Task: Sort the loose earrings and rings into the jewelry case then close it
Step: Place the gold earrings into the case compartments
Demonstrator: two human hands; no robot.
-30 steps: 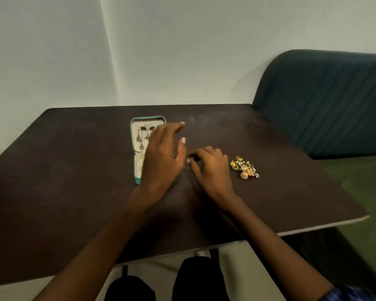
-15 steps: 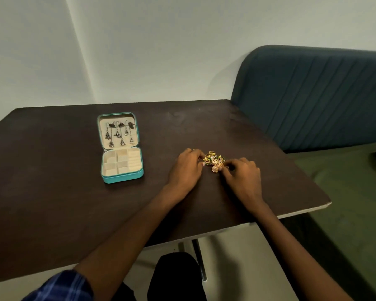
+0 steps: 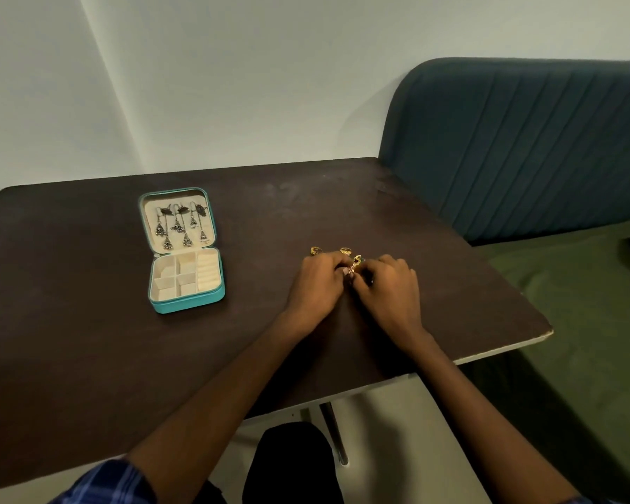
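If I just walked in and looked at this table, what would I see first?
Probably the two hands, the left hand and the right hand, meeting over a little pile of shiny gold jewelry near the right side of the dark table. Next, the open teal jewelry case further left, with dangly silver earrings hanging in its lid and cream compartments below.

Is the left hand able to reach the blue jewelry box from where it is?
Probably yes. The left hand is busy at the gold jewelry pile, but only bare table lies between it and the open jewelry box to its left.
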